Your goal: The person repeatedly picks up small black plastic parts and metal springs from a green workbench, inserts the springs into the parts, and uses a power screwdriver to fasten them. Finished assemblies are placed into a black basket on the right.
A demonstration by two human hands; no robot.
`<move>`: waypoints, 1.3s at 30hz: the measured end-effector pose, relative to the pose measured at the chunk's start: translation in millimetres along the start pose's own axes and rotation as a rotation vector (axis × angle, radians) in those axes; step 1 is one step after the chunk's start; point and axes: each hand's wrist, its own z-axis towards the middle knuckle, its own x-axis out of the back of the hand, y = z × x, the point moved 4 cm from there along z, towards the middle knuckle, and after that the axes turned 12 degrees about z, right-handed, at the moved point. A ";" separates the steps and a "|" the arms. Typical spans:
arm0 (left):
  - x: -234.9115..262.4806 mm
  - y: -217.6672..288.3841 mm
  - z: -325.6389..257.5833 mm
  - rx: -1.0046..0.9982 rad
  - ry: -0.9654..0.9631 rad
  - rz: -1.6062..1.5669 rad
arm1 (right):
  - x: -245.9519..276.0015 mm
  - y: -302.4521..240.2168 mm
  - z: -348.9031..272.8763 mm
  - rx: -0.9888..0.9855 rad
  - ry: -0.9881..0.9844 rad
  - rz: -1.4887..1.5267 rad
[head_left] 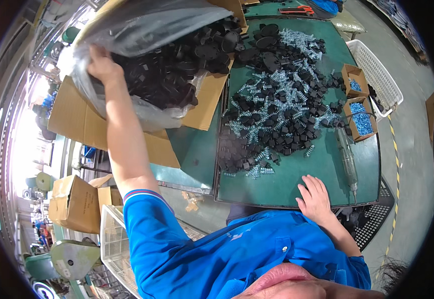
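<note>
My left hand (104, 67) reaches far to the left, closed on the edge of a clear plastic bag (142, 31); the film partly covers its fingertips. The bag lines an open cardboard box (80, 117) filled with black plastic parts (159, 74), some of them with round discs. My right hand (315, 197) rests at the table's near edge, fingers stretched out on the green top (287, 184), holding nothing. Beyond it spreads a pile of metal springs (282, 99) mixed with small black blocks (289, 139). Several black disc parts (271, 61) lie at the pile's far end.
An electric screwdriver (346, 159) lies at the table's right, below two small boxes of blue screws (361, 119). A white basket (376, 70) stands beyond the right edge. Red-handled scissors (304, 9) lie at the back. Another cardboard box (75, 204) and white crate (114, 239) stand lower left.
</note>
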 end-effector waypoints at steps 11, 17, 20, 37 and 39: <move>-25.2 -166.6 -77.7 0.890 -1.323 1.068 | -2.5 2.1 2.2 -0.040 -0.006 0.002; -161.9 -191.1 -136.4 0.767 -1.533 -0.268 | -2.4 2.4 8.3 -0.039 0.026 0.001; -228.1 -178.9 -155.2 0.618 -1.159 -0.163 | -1.6 1.4 9.6 -0.034 0.045 -0.035; -189.7 -273.2 -12.5 -0.950 -0.947 1.505 | -1.1 2.0 13.1 -0.031 0.116 -0.044; -197.0 -224.0 -94.1 -1.302 -1.198 1.414 | 3.2 -3.4 7.8 -0.081 0.111 -0.082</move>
